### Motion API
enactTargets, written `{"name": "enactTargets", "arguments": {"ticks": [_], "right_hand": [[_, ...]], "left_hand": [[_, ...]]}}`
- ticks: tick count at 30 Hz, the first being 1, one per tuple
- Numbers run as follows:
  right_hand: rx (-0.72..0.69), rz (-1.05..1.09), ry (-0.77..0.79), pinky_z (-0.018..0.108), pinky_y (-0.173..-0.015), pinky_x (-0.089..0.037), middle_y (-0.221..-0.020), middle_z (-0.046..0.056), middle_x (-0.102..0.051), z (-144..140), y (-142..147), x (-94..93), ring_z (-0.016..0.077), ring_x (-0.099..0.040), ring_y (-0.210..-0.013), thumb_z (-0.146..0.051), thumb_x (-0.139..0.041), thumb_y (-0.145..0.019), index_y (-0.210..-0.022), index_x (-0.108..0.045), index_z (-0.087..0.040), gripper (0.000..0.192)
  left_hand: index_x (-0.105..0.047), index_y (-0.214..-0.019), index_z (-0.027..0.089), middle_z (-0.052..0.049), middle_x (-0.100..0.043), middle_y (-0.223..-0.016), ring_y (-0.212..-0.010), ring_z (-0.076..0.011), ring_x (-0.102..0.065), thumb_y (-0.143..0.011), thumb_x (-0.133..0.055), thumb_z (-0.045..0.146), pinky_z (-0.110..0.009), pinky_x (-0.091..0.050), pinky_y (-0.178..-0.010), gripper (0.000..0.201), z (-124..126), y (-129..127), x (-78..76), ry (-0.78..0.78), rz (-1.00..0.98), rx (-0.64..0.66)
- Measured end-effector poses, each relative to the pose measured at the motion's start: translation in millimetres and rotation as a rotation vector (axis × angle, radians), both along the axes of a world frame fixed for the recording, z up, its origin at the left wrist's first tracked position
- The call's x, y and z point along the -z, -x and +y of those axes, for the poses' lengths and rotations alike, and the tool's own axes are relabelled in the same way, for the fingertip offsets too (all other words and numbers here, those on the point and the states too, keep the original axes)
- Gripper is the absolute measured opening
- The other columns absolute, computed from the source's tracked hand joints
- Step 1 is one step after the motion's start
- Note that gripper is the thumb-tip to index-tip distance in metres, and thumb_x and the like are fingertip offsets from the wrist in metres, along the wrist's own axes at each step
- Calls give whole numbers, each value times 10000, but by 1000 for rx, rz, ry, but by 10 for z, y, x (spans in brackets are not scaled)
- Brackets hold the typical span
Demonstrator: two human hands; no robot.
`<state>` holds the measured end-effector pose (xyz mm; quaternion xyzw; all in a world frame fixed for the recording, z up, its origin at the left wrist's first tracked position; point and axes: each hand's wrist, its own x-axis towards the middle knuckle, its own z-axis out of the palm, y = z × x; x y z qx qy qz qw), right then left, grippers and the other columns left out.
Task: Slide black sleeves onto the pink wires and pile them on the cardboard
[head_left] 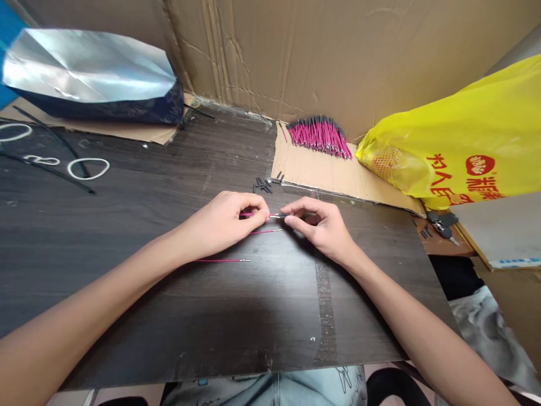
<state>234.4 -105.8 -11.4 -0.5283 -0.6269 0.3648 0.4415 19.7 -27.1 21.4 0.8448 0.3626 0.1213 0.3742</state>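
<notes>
Between thumb and fingers, my left hand (230, 220) pinches a thin magenta wire (245, 214) whose metal-tipped end points right. Facing it, my right hand (319, 225) is closed on a short black sleeve (282, 215), which meets the wire's tip; how far it covers the tip is too small to tell. Just below the left fingers lies a second magenta wire (266, 231) with a bare metal end. Nearer me a third wire (224, 260) lies on the dark table, partly hidden by my left forearm. Several loose black sleeves (262, 185) lie beyond my hands.
A large pile of magenta wires with black ends (319, 135) rests on a cardboard sheet (321, 169). A yellow plastic bag (456, 141) stands at the right. A silver-lined bag (93, 67) stands back left, near rubber bands (88, 159) and black tubing (51, 171).
</notes>
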Motion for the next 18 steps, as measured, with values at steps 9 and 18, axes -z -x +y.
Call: {"name": "enactTargets", "arguments": {"ticks": [9, 18], "right_hand": [[-5, 81, 45, 251, -614, -430, -823, 16, -713, 6, -6, 4, 107, -591, -693, -290, -748, -870, -1007, -765, -183, 174], [-5, 202, 127, 216, -508, -381, -769, 14, -691, 26, -19, 15, 91, -556, -616, -319, -768, -851, -984, -757, -171, 200]], "left_hand": [[-712, -827, 205, 38, -643, -726, -669, -128, -527, -924, -564, 362, -273, -354, -640, 237, -14, -13, 5, -84, -2, -16], [-729, -865, 187, 13, -691, -787, -697, -142, -568, -943, -549, 354, -273, -374, -681, 258, -26, -16, -15, -131, -35, 16]]}}
